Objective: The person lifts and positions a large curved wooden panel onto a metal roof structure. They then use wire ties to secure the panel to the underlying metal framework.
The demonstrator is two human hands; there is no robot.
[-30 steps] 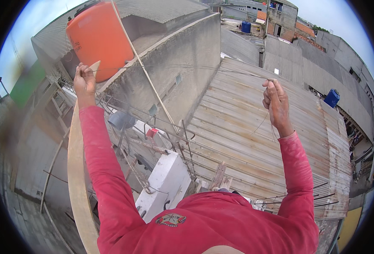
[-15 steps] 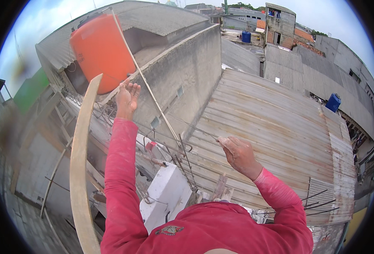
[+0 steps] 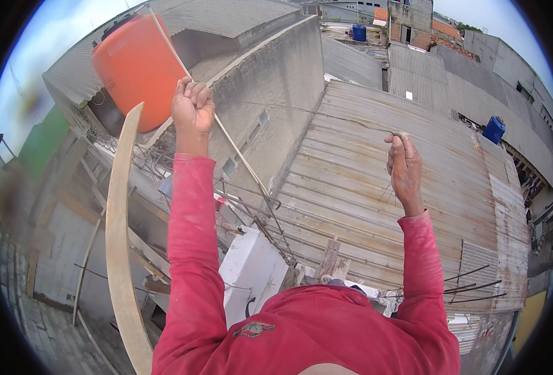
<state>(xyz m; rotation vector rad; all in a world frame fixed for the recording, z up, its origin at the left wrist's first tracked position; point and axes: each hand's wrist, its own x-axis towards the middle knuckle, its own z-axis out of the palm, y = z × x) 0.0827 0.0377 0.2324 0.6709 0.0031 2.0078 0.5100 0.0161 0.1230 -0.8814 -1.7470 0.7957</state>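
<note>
A thin wire (image 3: 367,127) stretches in the air between my hands. My right hand (image 3: 406,170) is closed with the wire's end pinched at its fingertips; thin wire tails hang beside its palm. At the other side my left hand (image 3: 193,114), raised higher, forms a fist. The wire runs toward that fist, though its last stretch fades against the grey wall. Below my left forearm, bent steel bars (image 3: 251,209) stick out around a white-painted concrete block (image 3: 251,265).
A long curved wooden board (image 3: 119,237) stands close at my left. Behind my left hand are an orange water tank (image 3: 140,72), a slanting pale pole (image 3: 229,140) and a concrete wall (image 3: 270,81). A rusty corrugated roof (image 3: 376,206) spreads ahead; several bar ends (image 3: 473,290) project at right.
My left hand has gone from loosely open to a fist and risen slightly. My right hand has moved up and to the right, with the wire still at its fingers.
</note>
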